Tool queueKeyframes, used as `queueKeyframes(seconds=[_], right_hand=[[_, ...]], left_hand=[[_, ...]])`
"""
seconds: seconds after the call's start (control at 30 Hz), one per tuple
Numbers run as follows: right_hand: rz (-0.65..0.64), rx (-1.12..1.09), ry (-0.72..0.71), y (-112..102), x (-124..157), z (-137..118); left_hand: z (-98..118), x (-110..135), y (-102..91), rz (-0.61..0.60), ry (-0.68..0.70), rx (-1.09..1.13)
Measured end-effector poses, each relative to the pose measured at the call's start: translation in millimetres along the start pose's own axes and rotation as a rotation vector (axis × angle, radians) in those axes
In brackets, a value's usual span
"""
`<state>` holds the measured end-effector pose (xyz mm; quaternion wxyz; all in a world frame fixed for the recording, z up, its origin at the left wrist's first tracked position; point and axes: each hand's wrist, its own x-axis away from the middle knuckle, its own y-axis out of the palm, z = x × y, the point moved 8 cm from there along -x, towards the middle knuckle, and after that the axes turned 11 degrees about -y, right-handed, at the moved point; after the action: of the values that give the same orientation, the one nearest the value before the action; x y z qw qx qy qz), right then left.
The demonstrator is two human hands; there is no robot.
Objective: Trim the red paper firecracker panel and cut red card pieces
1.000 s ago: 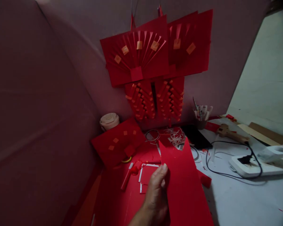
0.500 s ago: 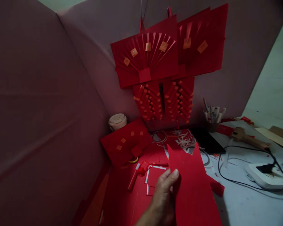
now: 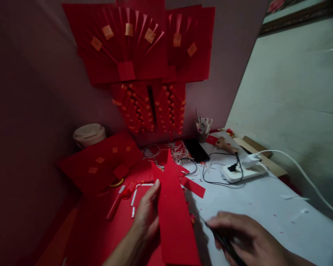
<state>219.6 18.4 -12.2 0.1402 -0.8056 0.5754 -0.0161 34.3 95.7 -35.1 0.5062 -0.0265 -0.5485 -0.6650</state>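
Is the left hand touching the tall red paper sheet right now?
Touching. The head view shows the left hand gripping the red paper sheet by its left edge.

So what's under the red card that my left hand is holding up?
Left of the card, red paper covers the table; right of it, white tabletop and a loose red strip poking out. What lies directly beneath is hidden.

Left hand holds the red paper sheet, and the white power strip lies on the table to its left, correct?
No: in the head view the white power strip lies right of the red paper sheet, which the left hand does hold.
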Motion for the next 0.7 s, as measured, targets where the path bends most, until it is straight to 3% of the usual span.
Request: queueKeyframes(seconds=[0.1, 0.17, 0.33, 0.53, 0.7], right_hand=[[0.183, -0.154, 0.07, -14, -14, 10], [0.225, -0.148, 0.058, -17, -21, 5], [0.148, 0.066, -0.036, -12, -28, -20], [0.145, -0.01, -0.04, -11, -27, -17], [0.09, -0.04, -0.022, -5, -24, -12]], left_hand=[[3, -1, 5.2, -0.069, 0.019, 0.007], [7, -2, 6.4, -0.093, 0.052, 0.025], [7, 0, 9.3, -0.077, 0.022, 0.115], [9, 8, 10.7, 0.042, 0.013, 0.137], [12, 7, 9.1, 0.029, 0.029, 0.129]])
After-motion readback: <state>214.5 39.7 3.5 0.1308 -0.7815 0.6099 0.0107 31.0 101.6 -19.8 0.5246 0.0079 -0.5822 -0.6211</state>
